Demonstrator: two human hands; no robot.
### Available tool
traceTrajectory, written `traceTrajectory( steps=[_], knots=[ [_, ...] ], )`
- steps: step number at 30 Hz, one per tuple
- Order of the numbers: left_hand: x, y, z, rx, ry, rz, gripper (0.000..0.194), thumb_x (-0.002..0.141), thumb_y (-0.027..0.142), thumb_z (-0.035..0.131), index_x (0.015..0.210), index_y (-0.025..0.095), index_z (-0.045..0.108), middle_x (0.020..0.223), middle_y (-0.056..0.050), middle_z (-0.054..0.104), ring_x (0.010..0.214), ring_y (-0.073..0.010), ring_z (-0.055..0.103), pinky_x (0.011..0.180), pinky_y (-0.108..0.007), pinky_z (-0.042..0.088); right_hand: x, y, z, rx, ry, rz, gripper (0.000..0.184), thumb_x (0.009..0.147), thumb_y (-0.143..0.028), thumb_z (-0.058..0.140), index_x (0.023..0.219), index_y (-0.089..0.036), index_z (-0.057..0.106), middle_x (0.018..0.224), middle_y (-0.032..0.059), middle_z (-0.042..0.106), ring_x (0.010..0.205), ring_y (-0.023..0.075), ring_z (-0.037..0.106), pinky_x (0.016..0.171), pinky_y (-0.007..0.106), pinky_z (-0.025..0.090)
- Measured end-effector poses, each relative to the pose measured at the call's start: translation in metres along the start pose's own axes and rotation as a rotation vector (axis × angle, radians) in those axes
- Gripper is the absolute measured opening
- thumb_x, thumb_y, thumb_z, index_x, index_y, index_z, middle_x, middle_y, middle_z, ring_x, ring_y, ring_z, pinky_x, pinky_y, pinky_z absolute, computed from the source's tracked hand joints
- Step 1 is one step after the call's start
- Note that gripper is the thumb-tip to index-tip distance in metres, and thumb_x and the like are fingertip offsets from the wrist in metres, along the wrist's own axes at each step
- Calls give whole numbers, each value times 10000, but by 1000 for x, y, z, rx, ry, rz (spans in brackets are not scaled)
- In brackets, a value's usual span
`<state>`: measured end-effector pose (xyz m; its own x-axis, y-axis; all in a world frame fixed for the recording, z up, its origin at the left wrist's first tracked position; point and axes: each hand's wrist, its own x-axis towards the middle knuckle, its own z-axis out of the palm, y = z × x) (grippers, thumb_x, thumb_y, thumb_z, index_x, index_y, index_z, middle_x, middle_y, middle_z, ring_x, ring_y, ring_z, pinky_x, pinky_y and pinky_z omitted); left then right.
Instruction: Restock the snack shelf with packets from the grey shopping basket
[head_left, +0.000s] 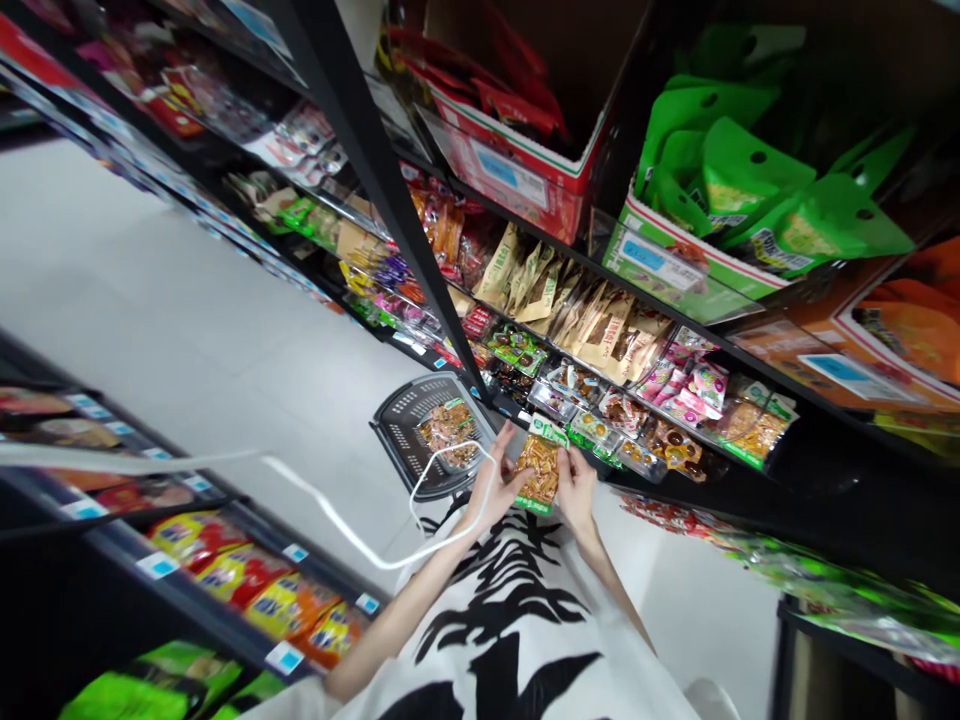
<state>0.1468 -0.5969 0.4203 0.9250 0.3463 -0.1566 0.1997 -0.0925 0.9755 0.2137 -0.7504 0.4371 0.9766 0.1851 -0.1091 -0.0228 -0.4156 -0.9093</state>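
Observation:
Between my two hands is a clear snack packet (538, 468) with green and white printing and golden-brown pieces inside. The fingers of my left hand (491, 487) are closed on its left edge. On the other side, my right hand (576, 487) grips the upper right edge. Left of my hands, a dark grey shopping basket (405, 470) with slotted walls holds a similar snack packet (448, 432). A thin white cable (360, 548) loops across the view by my left forearm.
Shelving with packaged snacks (607, 325) runs along the right, with a red box (510, 175) and green pouches (757, 190) higher up. A black post (390, 190) stands before it. At lower left is another shelf with yellow-red bags (255, 590). Pale floor (225, 310) lies between.

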Motion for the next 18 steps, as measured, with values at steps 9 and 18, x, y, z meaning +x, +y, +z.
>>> traceTrajectory(
  steps=[9,18],
  knots=[
    [-1,3,-2,76,-8,86,616,897,338,667,1476,249,474,1675,-192,261,624,-82,511,699,-332,521,3,3,-3,13,13,-6,405,1008,-518,464,749,-208,502,620,-53,397,590,125,337,566,251,290],
    [-2,2,-3,208,48,169,428,889,291,688,1302,229,597,1442,-164,550,996,-238,678,771,-368,556,2,6,-2,47,16,-12,368,1005,-491,483,793,-195,538,626,-57,430,562,110,354,553,245,289]
  ],
)
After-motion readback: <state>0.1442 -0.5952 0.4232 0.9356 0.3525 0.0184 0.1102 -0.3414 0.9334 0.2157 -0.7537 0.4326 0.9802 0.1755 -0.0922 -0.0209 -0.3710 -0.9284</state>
